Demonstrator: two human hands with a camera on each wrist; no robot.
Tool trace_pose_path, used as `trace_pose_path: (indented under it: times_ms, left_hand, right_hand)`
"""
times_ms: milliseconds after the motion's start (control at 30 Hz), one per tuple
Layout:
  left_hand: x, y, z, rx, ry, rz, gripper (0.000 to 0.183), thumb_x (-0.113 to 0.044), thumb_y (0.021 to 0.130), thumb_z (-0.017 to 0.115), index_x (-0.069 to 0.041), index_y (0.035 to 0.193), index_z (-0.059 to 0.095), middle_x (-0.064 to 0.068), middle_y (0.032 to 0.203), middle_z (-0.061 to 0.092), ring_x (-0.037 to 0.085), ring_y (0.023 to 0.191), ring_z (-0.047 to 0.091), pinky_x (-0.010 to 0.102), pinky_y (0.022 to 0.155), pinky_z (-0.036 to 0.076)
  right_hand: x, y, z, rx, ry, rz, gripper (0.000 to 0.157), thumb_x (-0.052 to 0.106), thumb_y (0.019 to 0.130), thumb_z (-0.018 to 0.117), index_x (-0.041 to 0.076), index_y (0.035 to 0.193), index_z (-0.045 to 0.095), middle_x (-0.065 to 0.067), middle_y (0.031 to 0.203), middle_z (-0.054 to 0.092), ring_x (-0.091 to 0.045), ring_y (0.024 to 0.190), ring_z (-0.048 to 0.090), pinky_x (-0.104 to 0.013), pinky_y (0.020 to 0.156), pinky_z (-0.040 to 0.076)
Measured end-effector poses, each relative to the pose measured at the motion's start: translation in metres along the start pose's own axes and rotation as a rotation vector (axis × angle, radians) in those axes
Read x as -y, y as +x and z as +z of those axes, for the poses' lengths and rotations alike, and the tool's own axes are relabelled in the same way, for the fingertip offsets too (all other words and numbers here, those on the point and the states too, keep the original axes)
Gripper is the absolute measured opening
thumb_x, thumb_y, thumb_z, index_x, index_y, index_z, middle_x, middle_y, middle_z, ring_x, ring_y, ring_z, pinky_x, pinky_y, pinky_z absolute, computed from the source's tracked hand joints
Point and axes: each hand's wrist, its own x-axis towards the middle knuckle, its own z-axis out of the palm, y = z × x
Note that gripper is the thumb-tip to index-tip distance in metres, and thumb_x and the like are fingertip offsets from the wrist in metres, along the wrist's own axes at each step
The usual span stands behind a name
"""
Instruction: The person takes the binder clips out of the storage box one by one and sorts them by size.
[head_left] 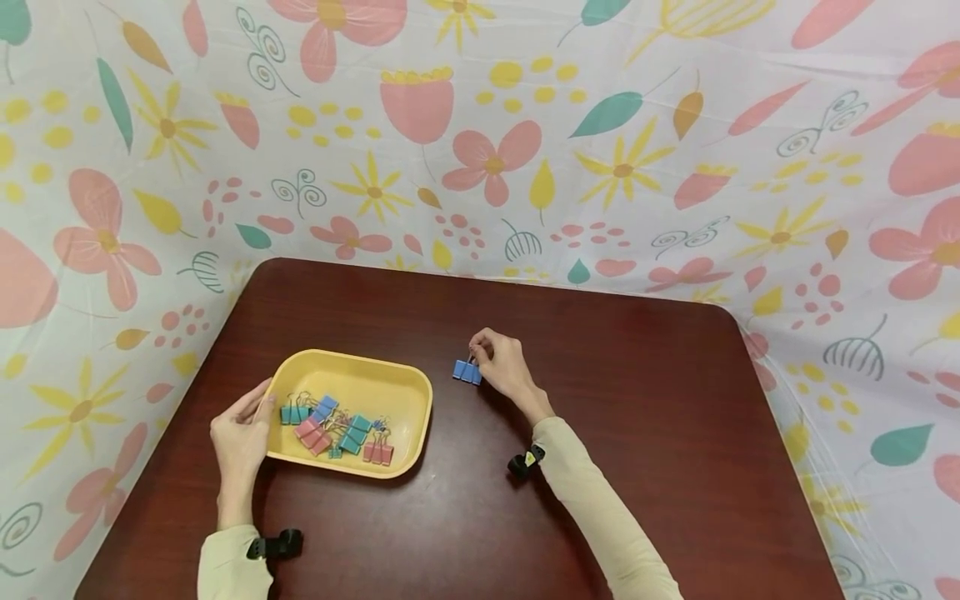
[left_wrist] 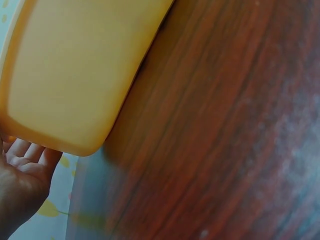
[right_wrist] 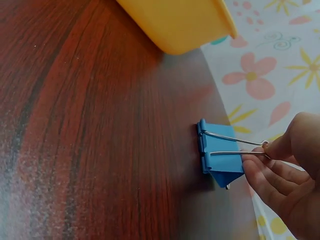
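Head: blue clip (in right hand)

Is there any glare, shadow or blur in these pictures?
Head view: faint sheen on the table, smallest clips too tiny for crisp detail; left wrist view: pale glare along the right side; right wrist view: pale glare at lower left, a soft dark shadow by the blue clip.
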Motion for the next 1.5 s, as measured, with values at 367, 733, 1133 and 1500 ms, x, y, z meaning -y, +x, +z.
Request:
trace_pose_path:
  times_ms: [367,733,1133,1500]
  left_hand:
    - [0.005,0.003,-0.001,0.017,0.004,-0.040,0.030,-0.013,0.095,0.071,-0.008,0.124,0.074,-0.012,0.100,0.074,-0.014,0.080,0.066,0.006,0.069,0.052]
    - [0.000,0.008,0.001,0.012,-0.021,0.021,0.028,-0.012,0.094,0.072,-0.005,0.122,0.075,-0.003,0.105,0.076,-0.012,0.081,0.067,0.006,0.070,0.052]
    - [0.002,0.008,0.003,-0.003,0.008,0.045,0.027,-0.013,0.095,0.071,-0.007,0.121,0.075,0.019,0.113,0.073,-0.015,0.079,0.066,0.006,0.069,0.052]
    - [0.005,0.011,0.003,-0.004,-0.023,0.055,0.027,-0.012,0.094,0.072,-0.005,0.120,0.076,-0.001,0.102,0.078,-0.013,0.077,0.067,0.007,0.068,0.053]
  right_hand:
    - [0.004,0.003,-0.002,-0.073,-0.047,-0.045,0.011,0.009,0.098,0.063,0.003,0.102,0.071,-0.006,0.084,0.074,-0.015,0.067,0.067,-0.029,0.064,0.053]
    - [0.039,0.021,-0.015,-0.122,-0.037,-0.142,0.010,0.008,0.097,0.063,0.005,0.101,0.072,-0.009,0.094,0.071,-0.024,0.085,0.070,-0.044,0.079,0.060]
    - [0.085,0.011,0.011,-0.024,-0.016,-0.246,0.010,0.005,0.095,0.063,0.005,0.100,0.072,-0.007,0.092,0.071,-0.020,0.085,0.068,-0.041,0.078,0.059]
    - [0.113,0.006,0.045,0.176,-0.008,-0.296,0.011,0.009,0.098,0.064,0.004,0.104,0.073,-0.005,0.097,0.072,-0.015,0.086,0.069,-0.026,0.077,0.058]
